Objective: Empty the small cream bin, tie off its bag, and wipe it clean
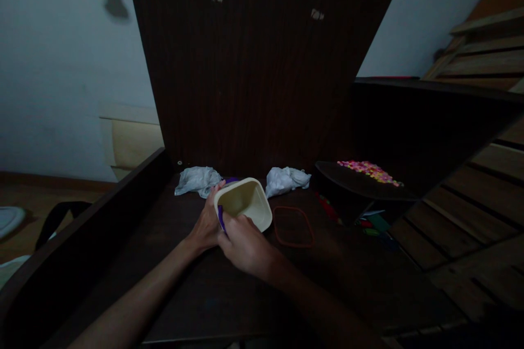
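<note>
A cream square plastic container [245,203] is tilted on its side above the dark wooden surface [192,289], its opening turned up toward me. My left hand [207,221] grips its left wall, fingers curled over the rim. My right hand [243,245] is closed on the near rim, pressing a purple piece [221,217] against the container's edge. A thin red-brown ring, like a lid seal [293,226], lies flat just right of the container.
Two crumpled white cloths [197,180] [286,180] lie behind the container against a tall dark wooden panel [254,65]. A dark tray [360,181] with pink and yellow bits stands right. A dark rail [82,223] borders the left; wooden slats lie right.
</note>
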{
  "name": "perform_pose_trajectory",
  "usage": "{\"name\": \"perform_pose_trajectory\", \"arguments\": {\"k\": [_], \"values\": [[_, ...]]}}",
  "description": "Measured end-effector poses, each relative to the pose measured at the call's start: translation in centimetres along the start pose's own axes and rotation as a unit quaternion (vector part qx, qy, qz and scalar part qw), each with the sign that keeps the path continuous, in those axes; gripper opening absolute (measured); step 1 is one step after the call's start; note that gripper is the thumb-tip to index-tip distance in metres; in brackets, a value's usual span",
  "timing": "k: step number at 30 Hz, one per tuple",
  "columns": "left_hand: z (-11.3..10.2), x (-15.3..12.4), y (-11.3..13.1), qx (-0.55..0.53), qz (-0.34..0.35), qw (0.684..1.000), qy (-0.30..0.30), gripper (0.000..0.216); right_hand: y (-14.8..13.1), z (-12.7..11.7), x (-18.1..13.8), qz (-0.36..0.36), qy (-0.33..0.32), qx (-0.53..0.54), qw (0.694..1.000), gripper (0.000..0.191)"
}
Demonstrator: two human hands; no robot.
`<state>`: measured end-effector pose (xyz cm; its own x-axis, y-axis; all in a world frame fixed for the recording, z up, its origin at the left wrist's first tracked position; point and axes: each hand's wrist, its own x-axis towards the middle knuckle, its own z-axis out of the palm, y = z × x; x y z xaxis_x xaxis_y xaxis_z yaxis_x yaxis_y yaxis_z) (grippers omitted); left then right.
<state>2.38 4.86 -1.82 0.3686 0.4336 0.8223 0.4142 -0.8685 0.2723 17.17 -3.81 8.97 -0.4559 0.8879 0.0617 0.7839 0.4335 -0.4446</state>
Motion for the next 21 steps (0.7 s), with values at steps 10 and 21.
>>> {"name": "perform_pose_trajectory", "arguments": {"k": [10,21], "values": [[-1.3,0.8,-0.6,-0.002,0.054,0.997,-0.062,0.132,1.1,-1.6,-2.5,-0.035,-0.067,0.025,0.997,0.038],[-2.5,1.8,0.4,-0.021,0.046,0.995,-0.083,0.124,2.5,-2.9,-4.3,-0.162,-0.128,-0.195,0.959,0.026]]}}
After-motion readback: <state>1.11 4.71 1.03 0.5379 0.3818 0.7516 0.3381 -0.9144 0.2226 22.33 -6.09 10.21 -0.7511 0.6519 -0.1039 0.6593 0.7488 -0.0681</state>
